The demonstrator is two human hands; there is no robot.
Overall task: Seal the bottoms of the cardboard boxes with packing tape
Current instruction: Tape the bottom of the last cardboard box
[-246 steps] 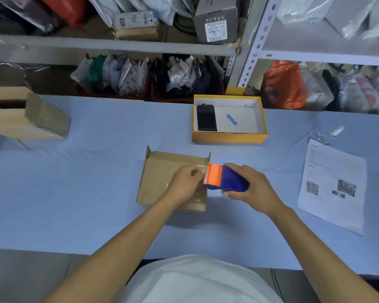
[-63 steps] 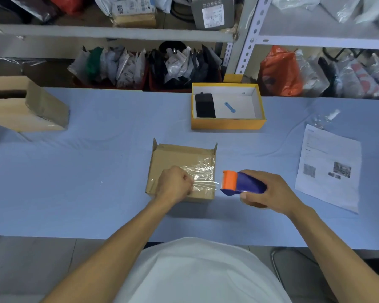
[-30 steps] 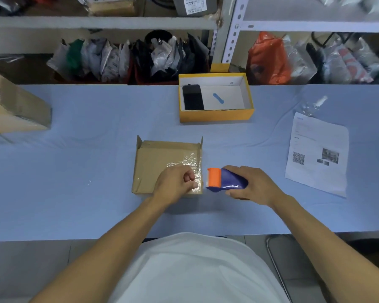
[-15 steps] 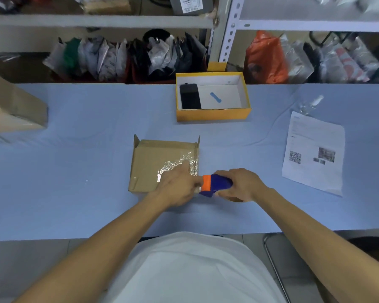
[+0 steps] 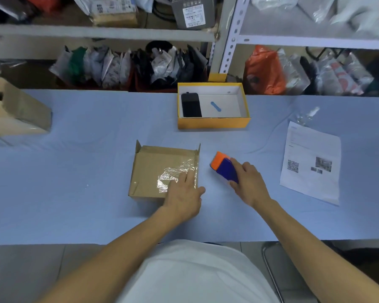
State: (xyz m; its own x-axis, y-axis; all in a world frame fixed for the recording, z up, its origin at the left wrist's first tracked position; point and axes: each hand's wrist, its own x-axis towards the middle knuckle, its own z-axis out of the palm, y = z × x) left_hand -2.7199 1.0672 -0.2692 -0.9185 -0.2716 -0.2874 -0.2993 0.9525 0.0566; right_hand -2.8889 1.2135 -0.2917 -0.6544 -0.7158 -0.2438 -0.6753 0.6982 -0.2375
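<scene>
A person in a white top stands at a surface (image 5: 74, 204) covered in pale blue cloth, both bare forearms reaching forward. The left hand (image 5: 182, 197) lies flat with fingers straight on the near right corner of a small cardboard box (image 5: 153, 165), pressing on a wrinkled strip of clear tape (image 5: 175, 173) that runs across the box's upturned bottom to its right edge. The box sits in the middle of the surface, with two short flaps sticking up at its far corners. Just right of the box, apart from it, the right hand (image 5: 249, 182) curls around a blue tape dispenser (image 5: 224, 169) with an orange front end, which points toward the box. Farther right lies a printed sheet (image 5: 311, 162) with a square code. Beyond the box sits an open yellow tray (image 5: 212, 123) with a white inside, holding a black phone (image 5: 190, 104) and a small blue item (image 5: 216, 106). At the far left edge rests a larger cardboard carton (image 5: 15, 110). Behind the surface, metal shelves (image 5: 109, 35) hold bagged goods and boxes.
</scene>
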